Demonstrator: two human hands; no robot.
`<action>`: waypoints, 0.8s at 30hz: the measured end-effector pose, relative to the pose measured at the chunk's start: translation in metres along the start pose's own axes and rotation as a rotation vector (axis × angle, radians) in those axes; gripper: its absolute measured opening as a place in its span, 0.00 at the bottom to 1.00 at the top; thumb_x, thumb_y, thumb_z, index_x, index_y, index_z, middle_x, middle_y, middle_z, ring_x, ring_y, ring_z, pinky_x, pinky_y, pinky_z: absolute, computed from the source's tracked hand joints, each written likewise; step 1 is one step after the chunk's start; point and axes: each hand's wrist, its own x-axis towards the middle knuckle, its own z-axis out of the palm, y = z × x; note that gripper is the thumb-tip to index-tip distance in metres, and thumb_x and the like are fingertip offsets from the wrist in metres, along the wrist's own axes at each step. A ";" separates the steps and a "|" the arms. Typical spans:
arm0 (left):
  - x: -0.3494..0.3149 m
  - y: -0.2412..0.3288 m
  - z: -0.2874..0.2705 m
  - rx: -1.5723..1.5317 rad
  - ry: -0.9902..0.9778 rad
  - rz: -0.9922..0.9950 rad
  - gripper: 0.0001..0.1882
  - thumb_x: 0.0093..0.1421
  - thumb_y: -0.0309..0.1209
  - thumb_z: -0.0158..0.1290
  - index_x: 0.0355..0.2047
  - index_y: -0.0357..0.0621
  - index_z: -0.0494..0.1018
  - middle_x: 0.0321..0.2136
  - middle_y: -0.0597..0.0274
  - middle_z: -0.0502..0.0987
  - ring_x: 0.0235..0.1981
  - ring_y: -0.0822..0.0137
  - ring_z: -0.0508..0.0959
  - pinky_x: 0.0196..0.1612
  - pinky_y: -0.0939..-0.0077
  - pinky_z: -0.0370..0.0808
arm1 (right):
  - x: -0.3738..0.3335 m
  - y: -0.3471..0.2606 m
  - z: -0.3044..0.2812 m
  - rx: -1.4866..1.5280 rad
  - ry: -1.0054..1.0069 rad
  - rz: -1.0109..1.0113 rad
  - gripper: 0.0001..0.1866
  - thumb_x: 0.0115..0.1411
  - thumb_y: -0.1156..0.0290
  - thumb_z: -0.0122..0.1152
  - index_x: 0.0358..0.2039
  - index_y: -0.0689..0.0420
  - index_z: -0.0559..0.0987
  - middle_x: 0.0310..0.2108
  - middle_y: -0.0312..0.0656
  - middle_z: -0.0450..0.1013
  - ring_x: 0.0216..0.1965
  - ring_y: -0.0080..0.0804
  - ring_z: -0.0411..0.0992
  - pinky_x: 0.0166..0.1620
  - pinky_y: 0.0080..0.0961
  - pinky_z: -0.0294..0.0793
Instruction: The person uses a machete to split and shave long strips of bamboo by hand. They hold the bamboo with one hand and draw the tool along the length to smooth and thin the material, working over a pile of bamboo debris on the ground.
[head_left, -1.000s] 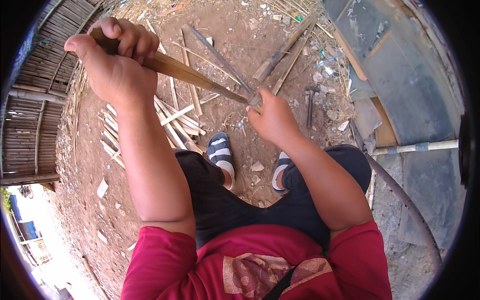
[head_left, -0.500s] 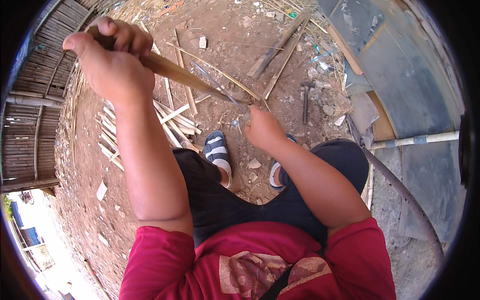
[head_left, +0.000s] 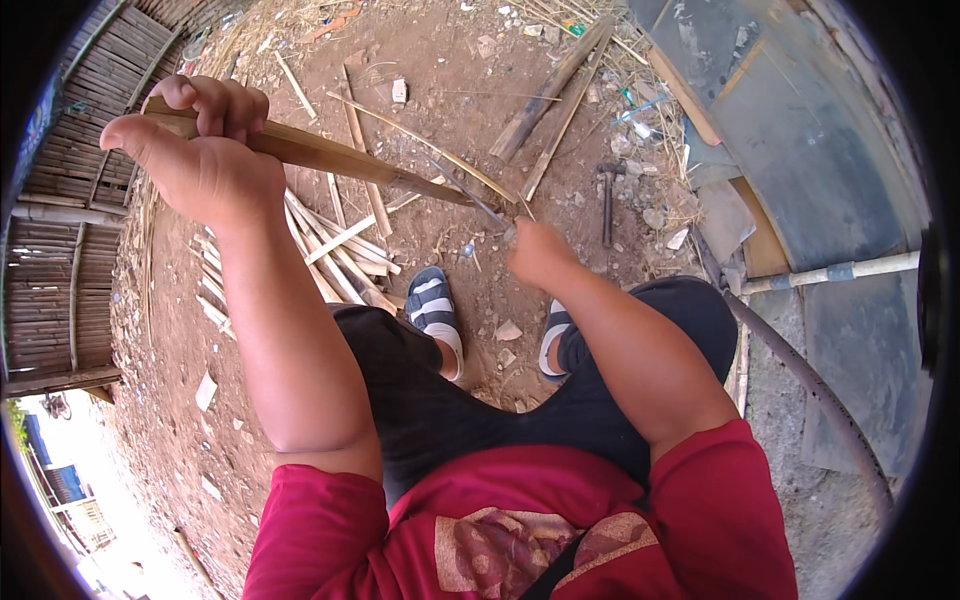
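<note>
My left hand is raised at the upper left, its fingers wrapped round one end of a long split-bamboo strip. The strip slants down toward the right, its far end beside my right hand. That hand is closed round a knife, low in front of my knees. The knife's thin grey blade points up and left, crossing close to the strip's lower end. Whether blade and strip touch I cannot tell. The knife's handle is mostly hidden in my fist.
Pale split strips lie heaped left of my sandalled feet. A hammer rests on the dirt at right, below some weathered planks. Dark sheets and a curved pipe line the right side. A bamboo wall stands at left.
My left hand has moved left and slightly down with the bamboo strip, which now lies flatter. My right hand has shifted slightly right with the knife.
</note>
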 end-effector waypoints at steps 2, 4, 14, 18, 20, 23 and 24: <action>-0.001 0.003 0.000 -0.036 -0.022 -0.035 0.43 0.56 0.81 0.33 0.27 0.50 0.61 0.16 0.70 0.56 0.18 0.71 0.53 0.27 0.76 0.58 | 0.003 -0.007 -0.010 0.025 -0.011 -0.011 0.20 0.57 0.70 0.62 0.49 0.62 0.76 0.40 0.62 0.78 0.46 0.59 0.78 0.51 0.49 0.77; -0.002 0.002 0.002 -0.028 -0.029 -0.013 0.42 0.58 0.80 0.32 0.27 0.50 0.62 0.16 0.70 0.56 0.18 0.71 0.53 0.27 0.75 0.58 | -0.007 -0.034 -0.031 0.121 0.046 -0.042 0.22 0.56 0.67 0.64 0.50 0.64 0.76 0.41 0.61 0.78 0.46 0.58 0.78 0.50 0.48 0.77; 0.007 -0.002 -0.013 -0.019 0.103 -0.033 0.32 0.70 0.66 0.29 0.30 0.50 0.62 0.18 0.69 0.59 0.17 0.72 0.56 0.25 0.78 0.57 | -0.007 -0.033 -0.015 0.047 -0.019 -0.047 0.20 0.57 0.71 0.63 0.50 0.63 0.75 0.40 0.61 0.78 0.47 0.60 0.77 0.50 0.49 0.77; 0.006 -0.006 -0.011 -0.031 0.094 0.014 0.32 0.70 0.66 0.30 0.30 0.50 0.62 0.17 0.69 0.60 0.17 0.72 0.56 0.26 0.77 0.58 | -0.025 -0.065 -0.045 0.127 0.025 -0.105 0.19 0.58 0.71 0.62 0.50 0.63 0.75 0.44 0.59 0.78 0.49 0.57 0.77 0.53 0.48 0.77; 0.000 -0.004 -0.004 0.064 0.141 0.021 0.32 0.70 0.66 0.30 0.30 0.50 0.62 0.17 0.69 0.60 0.17 0.71 0.56 0.27 0.76 0.59 | -0.024 -0.048 -0.023 0.122 0.046 -0.095 0.19 0.58 0.71 0.63 0.49 0.62 0.75 0.43 0.59 0.78 0.48 0.57 0.77 0.51 0.48 0.77; 0.004 0.000 -0.004 0.031 0.152 -0.011 0.31 0.71 0.65 0.30 0.30 0.50 0.62 0.17 0.69 0.60 0.17 0.71 0.57 0.28 0.75 0.61 | 0.000 0.001 0.022 0.055 0.050 -0.064 0.19 0.57 0.70 0.63 0.48 0.62 0.75 0.38 0.60 0.79 0.43 0.60 0.78 0.47 0.49 0.78; 0.006 -0.001 -0.008 -0.002 0.149 -0.033 0.31 0.71 0.64 0.30 0.30 0.50 0.62 0.17 0.68 0.60 0.17 0.71 0.57 0.28 0.74 0.61 | 0.005 0.000 0.014 0.021 0.041 -0.061 0.19 0.56 0.70 0.64 0.47 0.63 0.75 0.36 0.61 0.79 0.42 0.61 0.78 0.46 0.50 0.78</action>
